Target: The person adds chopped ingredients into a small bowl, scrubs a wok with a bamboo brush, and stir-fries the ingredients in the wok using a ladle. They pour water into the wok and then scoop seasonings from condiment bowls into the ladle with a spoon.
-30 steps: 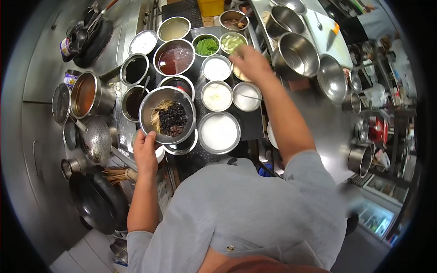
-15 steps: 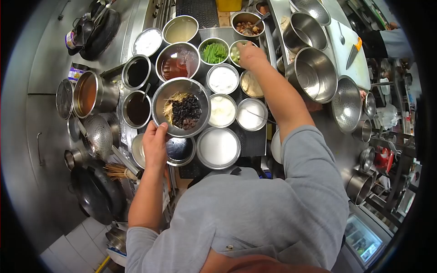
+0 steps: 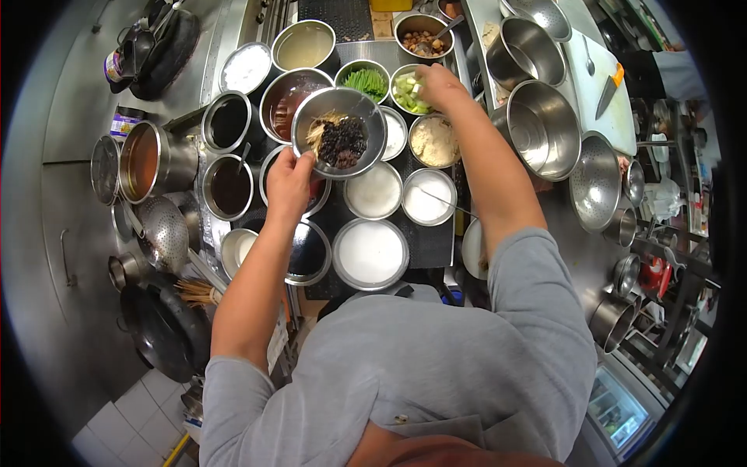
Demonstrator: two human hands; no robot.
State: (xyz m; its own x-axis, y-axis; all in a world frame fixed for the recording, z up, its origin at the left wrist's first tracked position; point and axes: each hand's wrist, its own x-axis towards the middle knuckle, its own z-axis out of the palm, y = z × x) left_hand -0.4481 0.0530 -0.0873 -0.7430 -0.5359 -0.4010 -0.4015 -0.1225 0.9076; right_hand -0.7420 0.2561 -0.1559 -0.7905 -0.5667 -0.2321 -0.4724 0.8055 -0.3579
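Note:
My left hand (image 3: pixel 291 183) grips the near-left rim of a steel bowl (image 3: pixel 374 128), thumb over the edge. Inside the bowl lie dark, bean-like pieces (image 3: pixel 342 146) and pale yellow shreds (image 3: pixel 317 134). The bowl hovers over several containers, partly hiding a pot of reddish liquid (image 3: pixel 284 101) and a tub of white powder (image 3: pixel 394 132). At the right edge of a container of chopped pale-green pieces (image 3: pixel 406 92), my right hand (image 3: pixel 440 86) has its fingers drawn together, the tips partly hidden. Beside it stands a tub of chopped bright-green stalks (image 3: pixel 366 81).
A pot of brown chunks (image 3: pixel 425 45) with a spoon stands behind. Tubs of white powder (image 3: pixel 370 254) and dark sauce (image 3: pixel 230 187) surround my hands. Deep steel pots (image 3: pixel 542 128) and a colander (image 3: pixel 595 183) are at right, near a knife (image 3: pixel 610 92) on a white board (image 3: pixel 595 62).
The bowl in my left hand has moved right and away from me. My right hand has shifted slightly right, exposing more of the chopped pale-green pieces.

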